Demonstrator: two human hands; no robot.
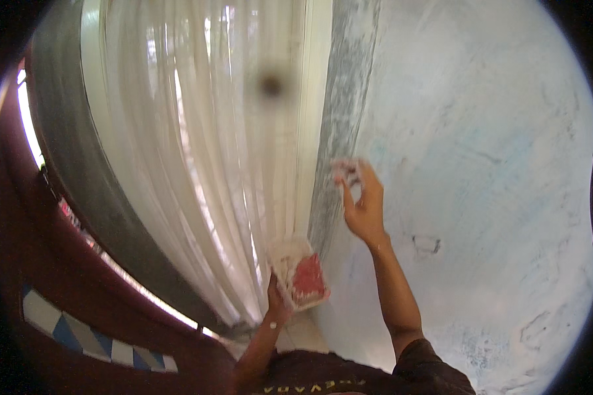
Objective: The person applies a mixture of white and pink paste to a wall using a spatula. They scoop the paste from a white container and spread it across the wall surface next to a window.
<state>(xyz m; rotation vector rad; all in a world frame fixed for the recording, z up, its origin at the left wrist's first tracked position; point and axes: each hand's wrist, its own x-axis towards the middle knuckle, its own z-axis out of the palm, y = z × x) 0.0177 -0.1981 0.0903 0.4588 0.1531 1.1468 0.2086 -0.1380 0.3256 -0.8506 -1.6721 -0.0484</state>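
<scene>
My left hand (278, 304) grips a whitish rectangular plastic container (288, 253) from its left side, low in front of my body. A flat red piece (308, 276) lies in the container, with pale paste-like smears around it; its exact kind is unclear. Raised beside the wall, my right hand (364, 197) has curled fingers with a gap between them and the thumb. Whitish smears coat its fingertips, which are slightly blurred. I see no tool in that hand. It is nearest to a rough grey strip (339, 125) along the wall's edge.
To the right stretches a pale blue-white wall (468, 178) with dark scuffs and patches. Long sheer curtains (197, 145) hang at the left, beside a cream frame (313, 99). A dark red surface with a blue-and-white pattern (89, 336) fills the lower left. Light floor tiles (303, 332) show below the container.
</scene>
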